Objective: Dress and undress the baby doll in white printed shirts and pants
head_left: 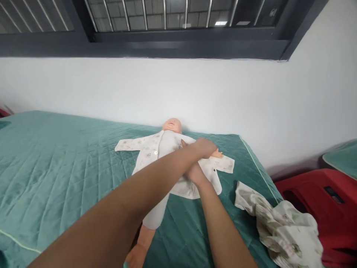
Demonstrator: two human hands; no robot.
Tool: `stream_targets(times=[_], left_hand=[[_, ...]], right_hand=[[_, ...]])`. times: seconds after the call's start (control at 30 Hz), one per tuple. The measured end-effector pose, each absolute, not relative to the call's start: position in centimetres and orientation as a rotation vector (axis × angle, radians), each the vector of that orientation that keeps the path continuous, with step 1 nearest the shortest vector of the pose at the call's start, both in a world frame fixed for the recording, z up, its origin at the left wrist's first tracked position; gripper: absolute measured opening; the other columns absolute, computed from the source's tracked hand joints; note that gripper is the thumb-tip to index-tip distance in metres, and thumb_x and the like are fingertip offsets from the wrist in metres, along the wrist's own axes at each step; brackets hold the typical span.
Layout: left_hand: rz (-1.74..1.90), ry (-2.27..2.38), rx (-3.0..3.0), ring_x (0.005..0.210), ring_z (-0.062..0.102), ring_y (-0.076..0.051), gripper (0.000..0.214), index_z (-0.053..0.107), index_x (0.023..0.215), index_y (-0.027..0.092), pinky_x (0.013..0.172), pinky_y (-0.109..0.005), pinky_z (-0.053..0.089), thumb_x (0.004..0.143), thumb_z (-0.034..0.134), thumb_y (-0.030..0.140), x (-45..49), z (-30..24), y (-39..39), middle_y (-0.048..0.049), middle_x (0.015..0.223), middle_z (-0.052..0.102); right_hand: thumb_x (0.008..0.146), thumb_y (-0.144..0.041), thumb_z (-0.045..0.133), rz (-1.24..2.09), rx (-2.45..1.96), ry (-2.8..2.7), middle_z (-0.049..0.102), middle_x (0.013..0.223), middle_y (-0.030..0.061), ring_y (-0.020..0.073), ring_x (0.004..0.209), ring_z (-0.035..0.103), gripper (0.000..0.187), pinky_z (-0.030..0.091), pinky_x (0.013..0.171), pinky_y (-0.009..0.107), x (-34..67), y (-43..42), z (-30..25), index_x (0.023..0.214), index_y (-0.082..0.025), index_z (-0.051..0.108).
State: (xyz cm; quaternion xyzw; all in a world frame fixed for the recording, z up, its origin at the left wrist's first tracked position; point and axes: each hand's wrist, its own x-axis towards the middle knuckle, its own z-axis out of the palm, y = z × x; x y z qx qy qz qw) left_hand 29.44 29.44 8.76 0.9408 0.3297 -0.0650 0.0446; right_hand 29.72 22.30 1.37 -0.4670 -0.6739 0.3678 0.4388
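A baby doll (172,125) lies on its back on a green quilted bed cover (55,167), head toward the wall. Under it a white printed baby top (145,149) lies opened out with both sleeves spread. My left arm reaches across the doll's body, and my left hand (205,147) is closed on the doll's arm (218,153) near the right sleeve. Lower down, my right hand (194,174) rests on the top's right side next to the doll's body; my left arm partly hides its fingers.
A crumpled printed cloth (281,223) lies at the bed's right edge. A red plastic object (320,193) stands on the right beside the bed. A white wall and a dark window frame run behind the bed.
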Motion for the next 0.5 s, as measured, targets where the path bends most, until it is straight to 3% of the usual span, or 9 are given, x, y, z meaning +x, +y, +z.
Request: stream_targets(times=[0.23, 0.4, 0.5], left_hand=[[-0.082, 1.068, 2.842, 0.082, 0.068, -0.026, 0.031, 0.066, 0.107, 0.022, 0.075, -0.034, 0.047, 0.079, 0.056, 0.014, 27.0, 10.0, 31.6, -0.0094, 0.096, 0.073], [-0.061, 1.097, 2.811, 0.076, 0.066, -0.023, 0.034, 0.060, 0.114, 0.024, 0.071, -0.033, 0.047, 0.081, 0.055, 0.021, 26.3, 10.5, 31.8, -0.0071, 0.094, 0.071], [-0.072, 1.058, 2.841, 0.081, 0.066, -0.024, 0.027, 0.060, 0.108, 0.023, 0.072, -0.033, 0.046, 0.081, 0.056, 0.024, 25.8, 10.5, 31.7, -0.0072, 0.098, 0.071]], right_hand=[[0.093, -0.040, 0.054, 1.004, -1.093, -1.769, 0.059, 0.143, 0.0032, 0.0304, 0.130, 0.055, 0.049, 0.044, 0.112, 0.048, 31.6, 21.0, 4.6, 0.141, -0.028, 0.056], [0.092, -0.038, 0.057, 1.092, -1.193, -1.812, 0.062, 0.140, 0.0030, 0.0289, 0.128, 0.057, 0.040, 0.045, 0.109, 0.046, 35.2, 20.9, 5.4, 0.130, -0.029, 0.064], [0.086, -0.028, 0.059, 0.821, -1.577, -1.674, 0.067, 0.129, 0.0080, 0.0286, 0.123, 0.059, 0.030, 0.045, 0.105, 0.044, 37.1, 21.9, 4.0, 0.114, -0.023, 0.070]])
